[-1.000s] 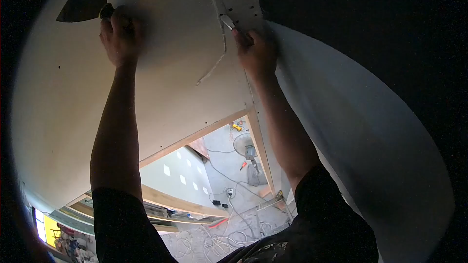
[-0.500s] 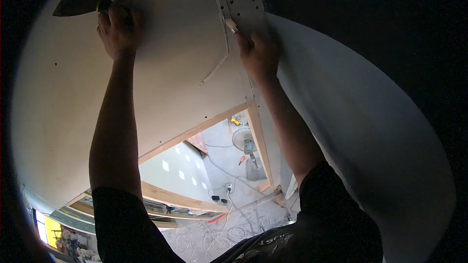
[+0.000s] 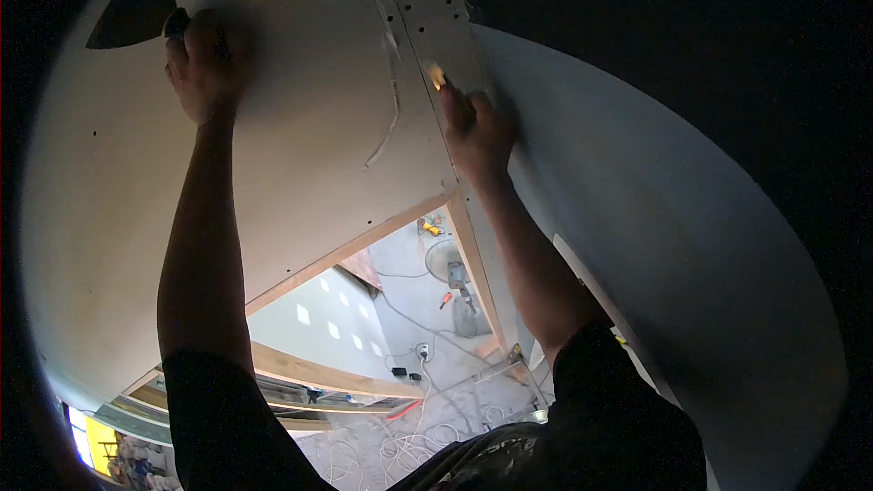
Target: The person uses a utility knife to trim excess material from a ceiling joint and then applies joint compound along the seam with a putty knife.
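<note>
My left hand is wrapped round the handle of a broad putty knife, its dark fan-shaped blade pointing up and left against the pale panel. Held in my right hand is a slim tool with a pale tip; blur hides its exact kind. That tip lies beside the dark seam between the panel and a narrow strip of board. A thin, pale, bent strip runs down the panel left of the seam.
Below the panel, a wood-framed opening shows the floor with a round fan, cables and a yellow tool. A curved grey surface extends on the right. Screw holes dot the board.
The view has shifted slightly. My right hand and its tool have moved down along the seam, away from the bent strip. My left hand keeps hold of the putty knife.
</note>
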`<action>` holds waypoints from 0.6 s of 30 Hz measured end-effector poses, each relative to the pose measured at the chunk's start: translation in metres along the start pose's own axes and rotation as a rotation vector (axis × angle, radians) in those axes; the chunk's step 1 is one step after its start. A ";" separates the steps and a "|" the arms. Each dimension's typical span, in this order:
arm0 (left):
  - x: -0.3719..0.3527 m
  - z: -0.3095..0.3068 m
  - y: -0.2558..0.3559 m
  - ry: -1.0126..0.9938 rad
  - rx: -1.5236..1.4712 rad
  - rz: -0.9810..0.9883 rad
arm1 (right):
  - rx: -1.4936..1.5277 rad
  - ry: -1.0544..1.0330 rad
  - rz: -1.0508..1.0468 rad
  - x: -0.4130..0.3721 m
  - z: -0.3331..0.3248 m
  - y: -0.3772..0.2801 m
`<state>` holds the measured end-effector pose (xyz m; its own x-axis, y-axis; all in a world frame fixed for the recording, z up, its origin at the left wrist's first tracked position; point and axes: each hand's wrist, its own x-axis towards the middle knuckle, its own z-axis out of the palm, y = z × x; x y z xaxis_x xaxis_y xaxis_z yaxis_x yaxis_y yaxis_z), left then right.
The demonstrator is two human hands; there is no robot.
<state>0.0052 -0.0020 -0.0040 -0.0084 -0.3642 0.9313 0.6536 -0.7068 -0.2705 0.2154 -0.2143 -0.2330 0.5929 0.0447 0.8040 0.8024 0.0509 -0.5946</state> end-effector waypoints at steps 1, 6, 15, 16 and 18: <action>0.001 -0.001 -0.008 -0.145 0.013 -0.055 | 0.047 0.019 0.028 0.010 0.002 -0.005; 0.000 0.004 -0.006 -0.026 -0.058 0.008 | -0.046 0.117 -0.091 0.046 0.024 -0.014; -0.002 -0.001 -0.013 -0.223 -0.015 -0.065 | -0.131 0.130 -0.220 0.039 0.034 0.002; -0.001 0.000 -0.012 -0.165 -0.024 -0.005 | -0.133 0.125 -0.217 0.036 0.032 0.001; 0.000 0.001 -0.012 -0.113 -0.039 0.055 | -0.163 0.089 -0.184 0.030 0.027 0.001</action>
<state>-0.0017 0.0072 -0.0006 0.1136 -0.3343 0.9356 0.6208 -0.7113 -0.3296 0.2320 -0.1856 -0.2100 0.4340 -0.0392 0.9000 0.8932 -0.1117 -0.4356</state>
